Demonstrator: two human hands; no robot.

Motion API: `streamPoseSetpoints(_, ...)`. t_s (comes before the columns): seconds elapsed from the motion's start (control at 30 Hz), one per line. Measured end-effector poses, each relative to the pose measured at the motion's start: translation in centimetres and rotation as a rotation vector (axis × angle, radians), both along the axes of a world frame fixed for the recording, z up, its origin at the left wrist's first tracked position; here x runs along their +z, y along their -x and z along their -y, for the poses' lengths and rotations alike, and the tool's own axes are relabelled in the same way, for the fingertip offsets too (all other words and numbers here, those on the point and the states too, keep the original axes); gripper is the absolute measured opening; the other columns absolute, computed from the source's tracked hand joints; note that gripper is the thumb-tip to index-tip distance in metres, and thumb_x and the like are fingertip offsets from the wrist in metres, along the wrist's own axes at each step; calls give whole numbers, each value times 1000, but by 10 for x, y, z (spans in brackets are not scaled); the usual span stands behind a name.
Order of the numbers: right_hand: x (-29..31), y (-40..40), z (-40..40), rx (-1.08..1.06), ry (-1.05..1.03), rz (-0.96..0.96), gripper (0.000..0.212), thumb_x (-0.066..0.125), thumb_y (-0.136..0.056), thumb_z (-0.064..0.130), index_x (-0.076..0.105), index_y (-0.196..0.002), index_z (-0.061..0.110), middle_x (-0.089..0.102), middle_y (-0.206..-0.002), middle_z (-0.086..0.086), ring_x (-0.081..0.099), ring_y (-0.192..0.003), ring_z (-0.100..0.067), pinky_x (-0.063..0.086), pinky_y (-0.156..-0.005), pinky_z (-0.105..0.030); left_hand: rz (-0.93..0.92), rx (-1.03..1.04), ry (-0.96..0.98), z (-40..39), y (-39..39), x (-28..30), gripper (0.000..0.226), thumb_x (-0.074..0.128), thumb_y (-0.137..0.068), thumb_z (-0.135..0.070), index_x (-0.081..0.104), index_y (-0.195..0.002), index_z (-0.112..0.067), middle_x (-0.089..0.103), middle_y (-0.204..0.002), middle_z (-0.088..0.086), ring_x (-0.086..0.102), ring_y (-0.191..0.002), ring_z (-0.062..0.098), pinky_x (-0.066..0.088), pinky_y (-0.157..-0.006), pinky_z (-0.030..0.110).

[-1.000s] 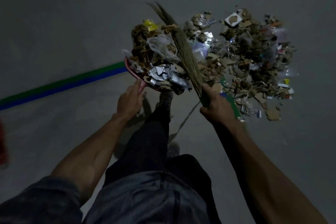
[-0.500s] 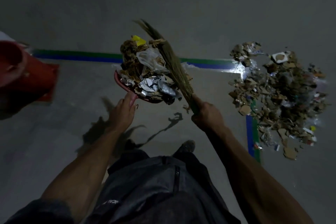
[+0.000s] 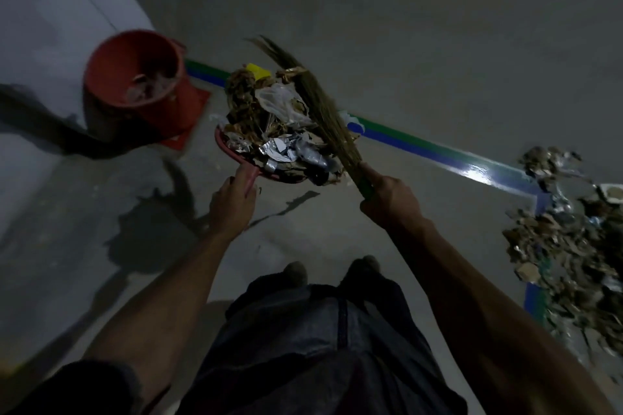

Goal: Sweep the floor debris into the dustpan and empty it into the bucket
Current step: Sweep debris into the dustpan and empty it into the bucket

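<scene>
Two hands engaged: left hand [image 3: 232,200] grips loaded dustpan [image 3: 236,153], right hand [image 3: 387,200] grips broom [image 3: 323,111] across debris. Bucket [image 3: 133,77] upper left; floor pile [image 3: 573,246] far right, over tape line [image 3: 438,150].

**One of each tool, two heaps of debris**

There is one red bucket [image 3: 135,77], standing on one red square mat [image 3: 188,118]. One pink dustpan [image 3: 236,153] is in view, and one straw broom [image 3: 323,111] with a green handle. Two hands show: one left hand [image 3: 232,202] and one right hand [image 3: 391,199], each on one bare forearm. Debris lies in two heaps: one load of debris [image 3: 273,125] piled on the dustpan, and one debris pile [image 3: 573,246] on the floor at the right. In the load one yellow scrap [image 3: 258,71] stands out. Two shoe tips [image 3: 295,271] show below. One green-and-blue floor stripe [image 3: 438,152] runs across and turns one corner.
</scene>
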State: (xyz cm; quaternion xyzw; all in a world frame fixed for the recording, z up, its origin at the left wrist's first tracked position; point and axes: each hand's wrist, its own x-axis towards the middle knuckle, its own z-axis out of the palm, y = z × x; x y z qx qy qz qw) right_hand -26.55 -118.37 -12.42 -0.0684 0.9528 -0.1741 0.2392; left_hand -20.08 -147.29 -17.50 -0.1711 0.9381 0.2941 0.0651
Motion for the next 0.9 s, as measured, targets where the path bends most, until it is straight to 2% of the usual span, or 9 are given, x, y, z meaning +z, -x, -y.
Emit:
streamPoseSetpoints(0.2, 3, 54, 98, 143, -20, -16, 85, 59, -80, 17, 22, -152, 40, 55, -95, -7, 45, -59, -14, 31, -47, -22, -42, 135, 11, 85, 10, 6, 55, 54, -96, -18, 36, -148, -18, 57, -120, 27, 54, -109, 46, 45, -85, 48)
streamPoseSetpoints(0.4, -8, 125, 203, 284, -6, -20, 81, 59, -81, 17, 26, -153, 36, 61, -101, -13, 51, -68, -24, 40, -56, -28, -30, 260, -11, 180, 46, -8, 57, 56, -94, -16, 35, -148, -17, 58, -121, 26, 54, -109, 45, 47, -87, 50)
streamPoseSetpoints(0.47, -15, 150, 238, 314, -7, 4, 82, 59, -82, 17, 24, -153, 36, 59, -99, -12, 53, -70, -25, 41, -56, -29, -20, 289, -27, 215, 64, -20, 57, 56, -94, -16, 35, -148, -17, 57, -121, 26, 54, -110, 45, 47, -87, 51)
streamPoseSetpoints(0.63, -34, 211, 325, 342, -7, 62, 81, 59, -84, 17, 22, -154, 34, 53, -96, -7, 51, -69, -20, 41, -54, -27, -4, 314, -124, 299, 118, -39, 56, 55, -95, -10, 36, -148, -12, 51, -136, 23, 49, -125, 40, 42, -98, 53)
streamPoseSetpoints(0.77, -35, 248, 384, 373, -34, 118, 82, 60, -85, 17, 20, -155, 32, 59, -106, -13, 59, -80, -25, 55, -66, -36, -18, 300, -18, 350, 149, -31, 55, 60, -91, -8, 43, -143, -7, 58, -124, 28, 55, -113, 45, 47, -90, 53)
streamPoseSetpoints(0.83, -34, 263, 410, 381, -27, 129, 81, 60, -84, 17, 23, -154, 32, 60, -112, -16, 57, -82, -26, 50, -65, -34, 0, 266, 29, 372, 161, -28, 57, 63, -89, -8, 44, -143, -7, 59, -121, 29, 56, -110, 46, 48, -87, 52)
streamPoseSetpoints(0.9, -36, 278, 435, 377, -26, 136, 80, 61, -84, 18, 25, -153, 32, 61, -111, -15, 56, -81, -27, 45, -62, -32, 46, 286, 2, 395, 175, -30, 57, 62, -90, -10, 43, -144, -10, 58, -124, 28, 54, -114, 46, 47, -91, 52)
